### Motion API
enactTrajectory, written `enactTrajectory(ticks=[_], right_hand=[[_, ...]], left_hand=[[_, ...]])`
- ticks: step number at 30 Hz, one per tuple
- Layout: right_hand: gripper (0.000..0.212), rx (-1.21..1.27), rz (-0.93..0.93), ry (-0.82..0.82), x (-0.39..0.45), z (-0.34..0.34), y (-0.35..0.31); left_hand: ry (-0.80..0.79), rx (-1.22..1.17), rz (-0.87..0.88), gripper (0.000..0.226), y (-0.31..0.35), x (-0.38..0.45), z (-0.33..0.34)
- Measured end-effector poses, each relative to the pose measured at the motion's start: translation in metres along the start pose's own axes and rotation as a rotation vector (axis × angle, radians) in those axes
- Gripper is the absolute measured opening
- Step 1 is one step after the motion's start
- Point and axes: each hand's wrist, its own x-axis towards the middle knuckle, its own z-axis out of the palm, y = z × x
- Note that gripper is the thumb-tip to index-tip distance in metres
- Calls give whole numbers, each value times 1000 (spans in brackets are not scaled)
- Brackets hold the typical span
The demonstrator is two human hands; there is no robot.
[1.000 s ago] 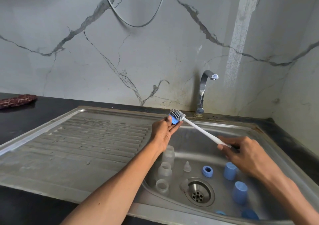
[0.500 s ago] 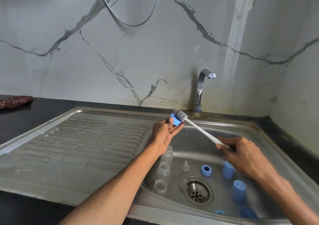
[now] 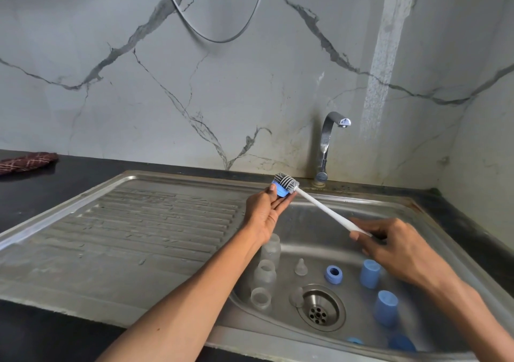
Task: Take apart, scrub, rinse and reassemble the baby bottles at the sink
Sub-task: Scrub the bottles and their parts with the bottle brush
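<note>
Scrubbing goes on with little changed: left hand (image 3: 264,211) still pinches the blue ring (image 3: 281,191) over the sink's (image 3: 434,222) far rim, brush (image 3: 288,183) head pressed on it, right hand (image 3: 400,250) clamped round the handle. Clear bottles (image 3: 265,274) wait in the basin.

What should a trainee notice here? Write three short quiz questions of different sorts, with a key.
1. True or false: water runs from the tap.
2. Which hand holds the blue ring? A) left hand B) right hand
3. Fill in: the brush bristles touch the ____.

Key:
1. False; no stream shows.
2. A; the right hand grips the brush's white handle.
3. Blue ring, held above the sink, where clear bottles, a teat and blue caps lie.
</note>
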Motion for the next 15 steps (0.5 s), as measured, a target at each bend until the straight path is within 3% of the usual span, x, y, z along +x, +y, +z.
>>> enactTrajectory(ticks=[7, 15], right_hand=[[36, -31, 87, 28, 1, 6, 4], [35, 1, 4, 25, 1, 8, 2]], left_hand=[[-68, 45, -57, 15, -5, -6, -1], [-65, 31, -66, 13, -9, -8, 5]])
